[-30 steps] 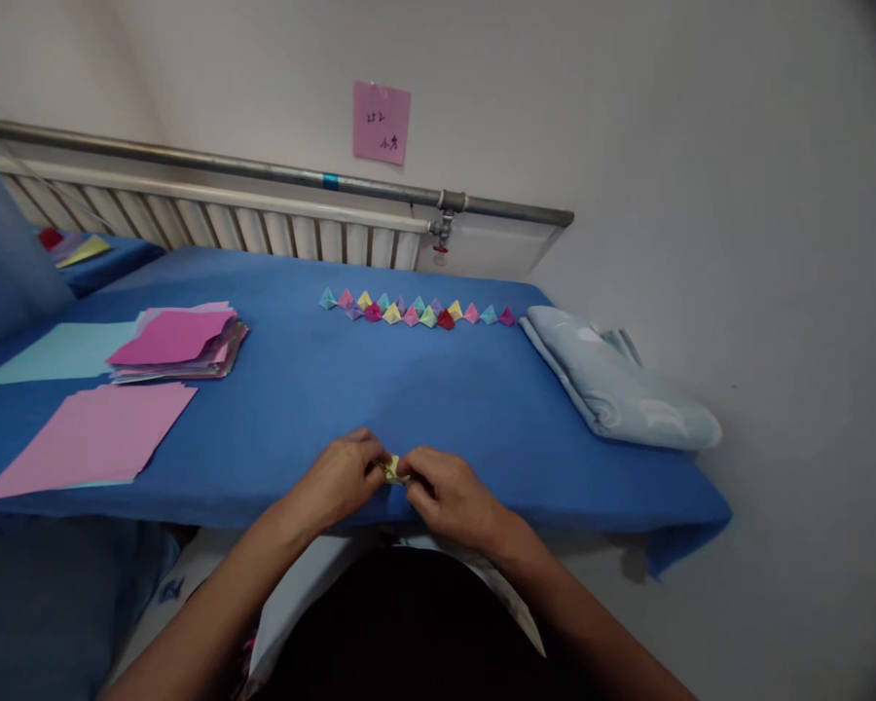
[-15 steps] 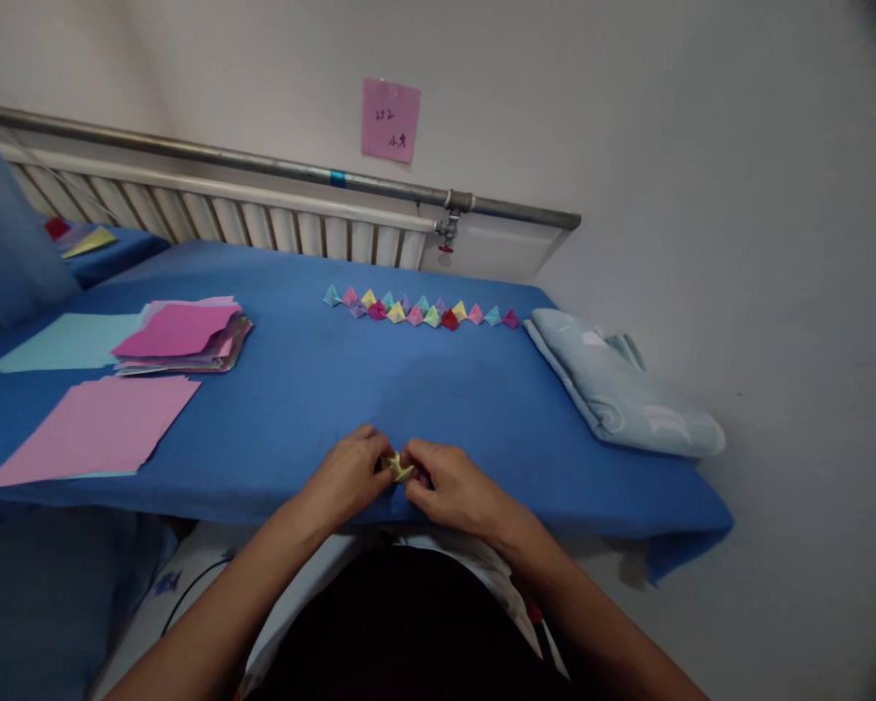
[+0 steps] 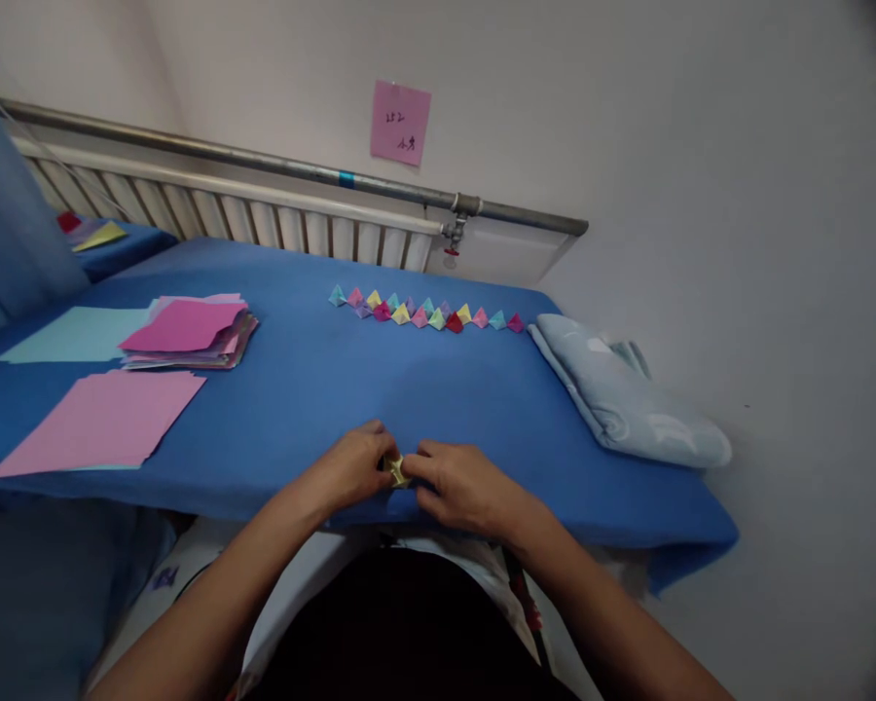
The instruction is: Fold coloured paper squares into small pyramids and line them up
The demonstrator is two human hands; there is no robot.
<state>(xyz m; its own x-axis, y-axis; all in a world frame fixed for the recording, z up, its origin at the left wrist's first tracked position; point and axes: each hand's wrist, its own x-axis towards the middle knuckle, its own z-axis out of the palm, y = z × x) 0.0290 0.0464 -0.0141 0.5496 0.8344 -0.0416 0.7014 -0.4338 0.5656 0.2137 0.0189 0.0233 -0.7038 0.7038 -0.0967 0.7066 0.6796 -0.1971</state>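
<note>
Between my hands, close to the front edge of the bed-like blue surface, is a small yellow folded paper (image 3: 398,473). My left hand (image 3: 361,464) pinches its left side, fingers curled around it. From the other side, the closed fingers of my right hand (image 3: 463,487) grip the right edge of the paper. My fingers hide part of its folds. Farther back, several small folded paper pieces (image 3: 420,316) in blue, pink, yellow, purple, green and red lie in a zigzag line.
On the left lie a mixed stack of coloured paper (image 3: 186,336), light-blue sheets (image 3: 69,334) and pink sheets (image 3: 98,424). A folded pale-blue blanket (image 3: 624,394) rests on the right. Behind the blue cloth (image 3: 299,380) are a radiator (image 3: 263,219), a metal pipe and a wall note (image 3: 400,122).
The yellow paper has turned slightly and shows more of its surface. My right fingers have shifted a little on its right side. The whole view has moved slightly.
</note>
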